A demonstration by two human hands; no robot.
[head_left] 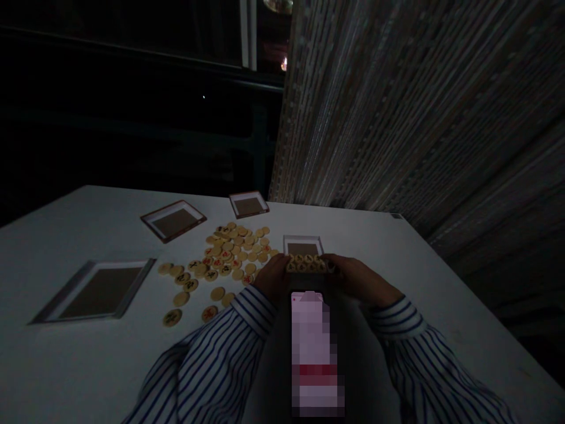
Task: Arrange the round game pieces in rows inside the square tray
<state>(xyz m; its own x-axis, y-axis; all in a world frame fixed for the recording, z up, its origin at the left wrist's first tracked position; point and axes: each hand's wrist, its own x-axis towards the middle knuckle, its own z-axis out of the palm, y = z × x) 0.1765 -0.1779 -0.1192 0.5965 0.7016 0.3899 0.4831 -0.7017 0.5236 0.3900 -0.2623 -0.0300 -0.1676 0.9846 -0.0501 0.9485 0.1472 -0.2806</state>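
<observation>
Both my hands meet at the table's middle, pinching a row of round wooden game discs (309,264) from either end. My left hand (272,278) presses the row's left end, my right hand (356,278) its right end. The row lies at the near edge of a small open box (302,241). A loose heap of the same discs (229,253), marked in red and black, lies to the left on the white table (66,224). Both sleeves are striped blue and white.
Three more shallow box parts lie on the table: a large one (99,291) at the near left, one (173,221) farther back, a small one (248,204) behind the heap. A lit phone (315,353) sits below my hands. A ribbed curtain (419,118) hangs at the right.
</observation>
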